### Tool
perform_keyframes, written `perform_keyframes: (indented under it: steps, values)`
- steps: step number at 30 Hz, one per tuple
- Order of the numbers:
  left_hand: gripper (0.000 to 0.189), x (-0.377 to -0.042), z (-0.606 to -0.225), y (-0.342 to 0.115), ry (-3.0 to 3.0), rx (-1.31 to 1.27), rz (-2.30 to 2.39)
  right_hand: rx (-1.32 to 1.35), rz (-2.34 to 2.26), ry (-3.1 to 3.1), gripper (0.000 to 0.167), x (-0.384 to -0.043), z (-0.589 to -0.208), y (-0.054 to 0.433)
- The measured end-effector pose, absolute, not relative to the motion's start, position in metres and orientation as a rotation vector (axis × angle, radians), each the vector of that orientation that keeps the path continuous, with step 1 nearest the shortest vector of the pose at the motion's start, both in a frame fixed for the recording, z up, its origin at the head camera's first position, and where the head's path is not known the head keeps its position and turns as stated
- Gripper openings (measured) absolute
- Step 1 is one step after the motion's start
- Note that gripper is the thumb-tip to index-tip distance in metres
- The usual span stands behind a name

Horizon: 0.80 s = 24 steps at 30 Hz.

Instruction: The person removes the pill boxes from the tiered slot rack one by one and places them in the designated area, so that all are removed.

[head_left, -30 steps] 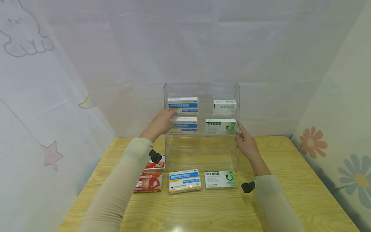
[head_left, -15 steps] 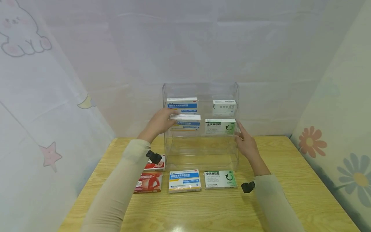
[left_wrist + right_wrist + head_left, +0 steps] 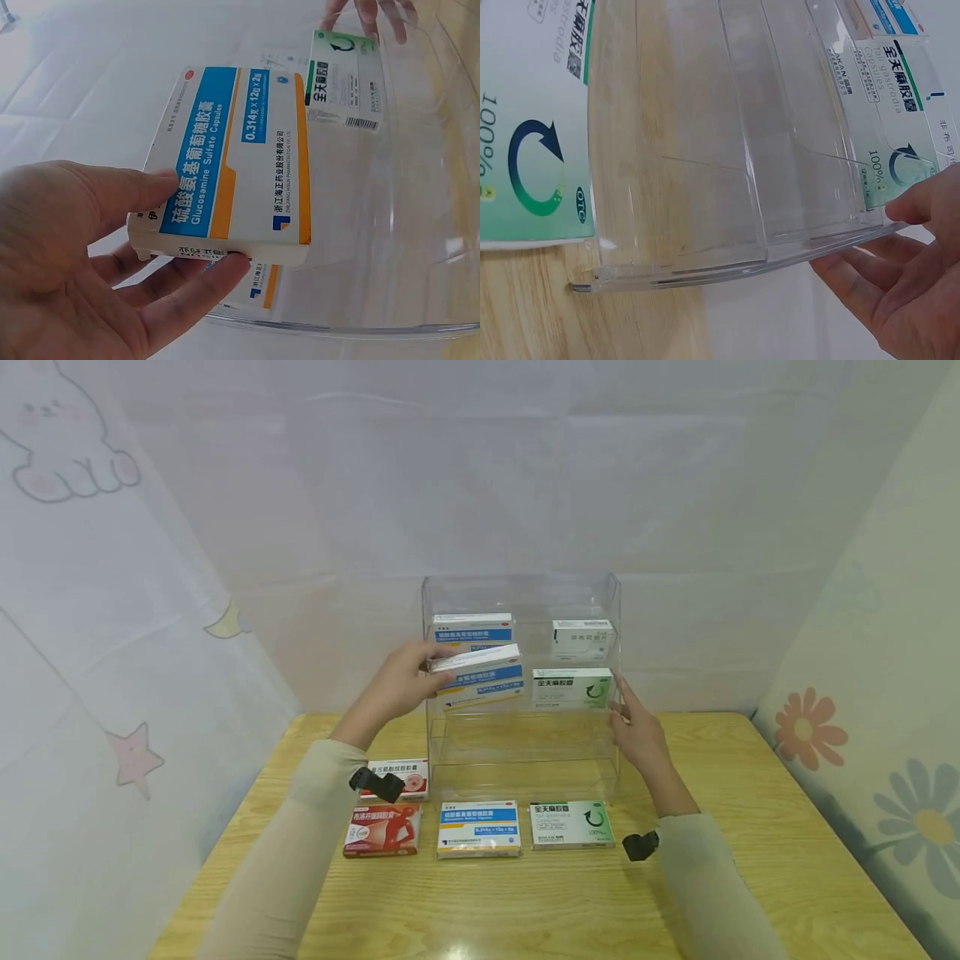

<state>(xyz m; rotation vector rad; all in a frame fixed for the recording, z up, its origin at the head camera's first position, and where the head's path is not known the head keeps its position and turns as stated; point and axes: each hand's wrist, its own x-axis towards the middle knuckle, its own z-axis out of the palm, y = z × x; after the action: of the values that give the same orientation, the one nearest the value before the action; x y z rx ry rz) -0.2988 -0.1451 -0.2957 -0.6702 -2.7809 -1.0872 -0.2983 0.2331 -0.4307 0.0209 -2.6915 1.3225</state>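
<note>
My left hand (image 3: pixel 405 681) pinches a white, blue and orange medicine box (image 3: pixel 259 157) by its left end, thumb on the printed front and fingers around the end and back. The box, labelled glucosamine sulfate capsules, is tilted with its right end higher, in front of the second tier of a clear acrylic display rack (image 3: pixel 525 743). Behind it, a matching box (image 3: pixel 472 628) stands on the top tier. My right hand (image 3: pixel 637 727) grips the rack's right side panel, thumb by the end of a green and white medicine box (image 3: pixel 570 689) on the second tier.
A small white medicine box (image 3: pixel 582 641) stands at the top tier's right. On the wooden table (image 3: pixel 525 910) before the rack lie a blue and white box (image 3: pixel 478 831) and a green one (image 3: pixel 572 827). Left lie a red box (image 3: pixel 382 831) and a red-white box (image 3: pixel 414 768).
My left hand has lifted the blue and white box from the second tier, drawn it forward and tilted it. My right hand has stayed at the rack's side.
</note>
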Motion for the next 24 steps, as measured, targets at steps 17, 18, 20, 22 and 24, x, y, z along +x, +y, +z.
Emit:
perform_keyframes:
  steps: [17,18,20,22,24]
  values:
    - [0.038,-0.246,-0.352,-0.199,-2.921,-0.57,-1.504,0.053,1.42,-2.74,0.066,-0.296,-0.423,0.243]
    - [0.038,-0.243,-0.355,-0.203,-2.932,-0.562,-1.503,0.047,1.402,-2.744,0.066,-0.295,-0.422,0.242]
    - [0.039,-0.236,-0.363,-0.21,-2.954,-0.55,-1.511,0.029,1.368,-2.755,0.066,-0.294,-0.422,0.241]
    - [0.04,-0.231,-0.37,-0.218,-2.972,-0.534,-1.526,0.021,1.334,-2.755,0.065,-0.292,-0.421,0.241]
    - [0.041,-0.225,-0.377,-0.225,-2.991,-0.523,-1.572,0.016,1.31,-2.748,0.065,-0.29,-0.421,0.24]
